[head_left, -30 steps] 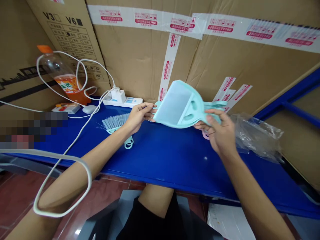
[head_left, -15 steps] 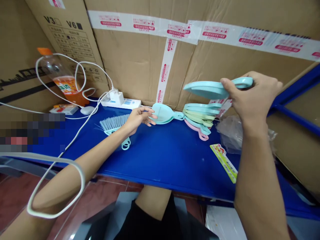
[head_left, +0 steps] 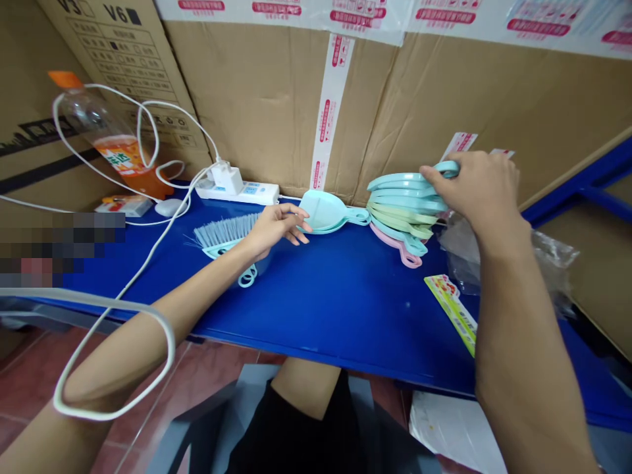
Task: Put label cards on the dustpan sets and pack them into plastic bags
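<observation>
My right hand (head_left: 476,187) grips the handle of a light-blue dustpan (head_left: 399,179), which rests on top of a stack of blue, green and pink dustpans (head_left: 395,220) against the cardboard. My left hand (head_left: 281,229) hovers with loosely spread fingers at the left edge of two nested light-blue dustpans (head_left: 323,210); nothing is held in it. Behind my left wrist lies a brush with grey-blue bristles (head_left: 224,232), its looped handle showing below the forearm.
An orange drink bottle (head_left: 123,155), a white power strip (head_left: 259,192) and white cables stand at the back left of the blue table (head_left: 306,303). Crumpled clear plastic (head_left: 461,253) and a yellow-green label card (head_left: 451,309) lie at the right.
My right hand has lowered its light-blue dustpan onto the stack, moving down and left. My left hand has barely moved. The view has tilted downward.
</observation>
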Demonstrator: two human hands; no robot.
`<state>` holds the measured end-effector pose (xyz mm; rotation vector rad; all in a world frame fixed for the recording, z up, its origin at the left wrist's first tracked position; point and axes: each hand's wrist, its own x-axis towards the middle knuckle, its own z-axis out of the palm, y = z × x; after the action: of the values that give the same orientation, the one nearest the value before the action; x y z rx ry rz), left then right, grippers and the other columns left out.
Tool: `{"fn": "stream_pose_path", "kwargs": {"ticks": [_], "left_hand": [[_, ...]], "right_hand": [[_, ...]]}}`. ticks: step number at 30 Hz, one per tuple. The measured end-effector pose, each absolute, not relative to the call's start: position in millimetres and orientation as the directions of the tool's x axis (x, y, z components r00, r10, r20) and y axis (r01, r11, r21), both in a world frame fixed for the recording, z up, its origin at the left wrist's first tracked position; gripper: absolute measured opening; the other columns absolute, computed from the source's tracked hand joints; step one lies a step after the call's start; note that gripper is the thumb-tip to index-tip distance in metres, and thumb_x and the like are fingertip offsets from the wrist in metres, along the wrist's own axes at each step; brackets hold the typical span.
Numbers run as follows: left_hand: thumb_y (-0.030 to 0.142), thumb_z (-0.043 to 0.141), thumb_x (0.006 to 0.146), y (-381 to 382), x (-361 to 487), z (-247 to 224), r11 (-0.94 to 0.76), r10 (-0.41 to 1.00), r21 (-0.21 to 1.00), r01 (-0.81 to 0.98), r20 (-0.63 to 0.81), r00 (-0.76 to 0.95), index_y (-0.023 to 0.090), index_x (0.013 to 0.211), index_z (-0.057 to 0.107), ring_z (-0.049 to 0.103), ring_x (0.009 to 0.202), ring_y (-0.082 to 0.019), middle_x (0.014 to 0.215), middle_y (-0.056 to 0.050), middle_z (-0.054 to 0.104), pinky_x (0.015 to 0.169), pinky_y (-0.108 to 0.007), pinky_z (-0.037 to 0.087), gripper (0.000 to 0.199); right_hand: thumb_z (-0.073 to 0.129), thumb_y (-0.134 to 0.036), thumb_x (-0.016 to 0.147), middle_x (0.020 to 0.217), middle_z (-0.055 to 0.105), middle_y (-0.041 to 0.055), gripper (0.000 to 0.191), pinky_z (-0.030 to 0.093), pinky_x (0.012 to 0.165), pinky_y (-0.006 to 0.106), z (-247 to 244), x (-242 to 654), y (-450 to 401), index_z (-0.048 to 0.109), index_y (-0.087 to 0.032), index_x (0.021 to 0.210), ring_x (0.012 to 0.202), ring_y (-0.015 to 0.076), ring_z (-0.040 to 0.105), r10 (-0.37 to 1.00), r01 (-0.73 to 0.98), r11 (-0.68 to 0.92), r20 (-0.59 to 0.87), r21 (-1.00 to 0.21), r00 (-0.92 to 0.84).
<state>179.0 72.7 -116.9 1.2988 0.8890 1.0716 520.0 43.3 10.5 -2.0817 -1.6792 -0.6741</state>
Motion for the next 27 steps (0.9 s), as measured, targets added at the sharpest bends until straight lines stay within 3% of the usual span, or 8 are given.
{"fn": "stream_pose_path", "kwargs": {"ticks": [8,17,22,24,27], "left_hand": [[0.021,0.083,0.087,73,179,-120,-0.056,0.949,0.996,-0.075,0.076,0.307,0.014,0.097,0.073,0.079,0.060,-0.020,0.083,-0.011,0.084,0.052,-0.025,0.060,0.015],[0.022,0.081,0.088,73,178,-119,-0.089,0.941,0.994,-0.058,0.103,0.323,0.014,0.097,0.073,0.079,0.060,-0.020,0.083,-0.011,0.084,0.052,-0.025,0.060,0.015],[0.025,0.081,0.087,69,173,-107,-0.154,0.940,0.987,-0.054,0.163,0.300,0.013,0.100,0.072,0.079,0.061,-0.019,0.084,-0.010,0.084,0.054,-0.025,0.060,0.020],[0.026,0.081,0.087,69,170,-103,-0.179,0.941,0.983,-0.049,0.186,0.282,0.012,0.101,0.073,0.078,0.061,-0.018,0.085,-0.010,0.084,0.055,-0.025,0.060,0.021],[0.027,0.080,0.086,72,168,-101,-0.196,0.946,0.980,-0.037,0.199,0.254,0.012,0.101,0.073,0.077,0.062,-0.017,0.086,-0.011,0.083,0.056,-0.025,0.059,0.022]], "right_hand": [[0.070,-0.056,0.107,0.120,0.079,0.0323,0.053,0.044,0.095,0.051,8,514,39,0.084,-0.008,0.124,0.123,0.0430,0.070,0.786,0.963,-0.270,0.579,0.008,0.216],[0.066,-0.059,0.110,0.128,0.075,0.0385,0.061,0.047,0.099,0.057,11,509,31,0.079,-0.004,0.135,0.133,0.0511,0.069,0.819,0.955,-0.295,0.523,0.032,0.235],[0.045,-0.062,0.118,0.146,0.065,0.0410,0.069,0.047,0.107,0.064,12,509,24,0.064,-0.008,0.156,0.151,0.0549,0.054,0.851,0.952,-0.303,0.459,0.036,0.253],[0.040,-0.060,0.119,0.152,0.059,0.0403,0.067,0.046,0.109,0.066,15,508,21,0.061,-0.011,0.161,0.155,0.0532,0.048,0.837,0.960,-0.281,0.493,0.012,0.238],[0.045,-0.053,0.119,0.151,0.059,0.0343,0.058,0.047,0.110,0.060,23,495,18,0.066,-0.012,0.154,0.150,0.0467,0.051,0.738,0.974,-0.224,0.656,0.017,0.158]]}}
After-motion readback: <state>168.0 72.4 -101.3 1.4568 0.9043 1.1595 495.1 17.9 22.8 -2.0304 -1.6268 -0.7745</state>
